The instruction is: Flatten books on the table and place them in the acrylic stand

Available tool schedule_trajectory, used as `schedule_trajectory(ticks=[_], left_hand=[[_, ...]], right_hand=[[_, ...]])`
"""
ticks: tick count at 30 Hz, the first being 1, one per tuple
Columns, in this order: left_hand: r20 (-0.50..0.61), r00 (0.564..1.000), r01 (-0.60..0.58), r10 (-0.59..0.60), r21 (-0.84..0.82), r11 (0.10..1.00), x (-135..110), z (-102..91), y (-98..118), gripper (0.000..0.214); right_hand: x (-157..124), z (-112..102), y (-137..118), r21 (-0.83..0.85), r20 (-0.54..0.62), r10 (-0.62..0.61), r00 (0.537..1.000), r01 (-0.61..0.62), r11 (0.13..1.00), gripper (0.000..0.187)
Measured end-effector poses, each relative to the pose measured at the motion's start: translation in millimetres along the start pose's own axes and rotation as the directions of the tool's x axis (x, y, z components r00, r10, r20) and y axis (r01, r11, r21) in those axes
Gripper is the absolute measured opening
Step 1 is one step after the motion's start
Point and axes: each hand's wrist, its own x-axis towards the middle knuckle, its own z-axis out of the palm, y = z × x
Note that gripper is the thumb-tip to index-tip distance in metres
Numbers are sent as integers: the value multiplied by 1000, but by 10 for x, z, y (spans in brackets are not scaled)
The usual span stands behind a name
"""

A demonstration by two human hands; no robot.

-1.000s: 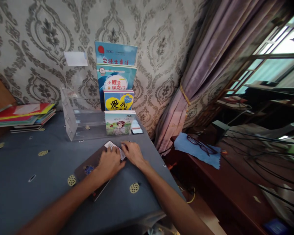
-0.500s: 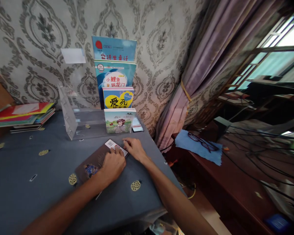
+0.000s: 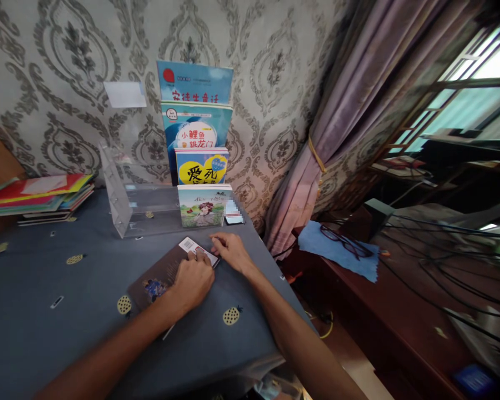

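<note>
A dark brown book lies at an angle on the blue-grey cloth, back cover up, with a white barcode label near its far corner. My left hand rests over its right edge, fingers bent onto the cover and label; the thumb is hidden. Just off the far right corner is my right hand, fingers curved, index finger and thumb apart, with nothing visible between them. Beyond the hands stands a clear acrylic rack, holding a column of books, among them a small pale green book in front.
Folders and papers are stacked at the far left. A tied curtain hangs past the table's right edge. On the reddish-brown desk to the right lie a blue cloth, glasses and tangled black cables.
Almost nothing differs. My right hand sits very slightly further right; my left hand and the brown book stay where they were.
</note>
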Motion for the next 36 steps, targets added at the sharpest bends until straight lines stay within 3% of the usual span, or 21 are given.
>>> schedule_trajectory(ticks=[22, 36], left_hand=[[-42, 999, -36, 34, -35, 999, 27, 35, -50, 37], [-73, 993, -92, 95, 44, 995, 22, 77, -62, 32]], right_hand=[[5, -28, 11, 22, -21, -10, 1000, 10, 1000, 34], [10, -37, 24, -38, -38, -57, 998, 56, 998, 32]])
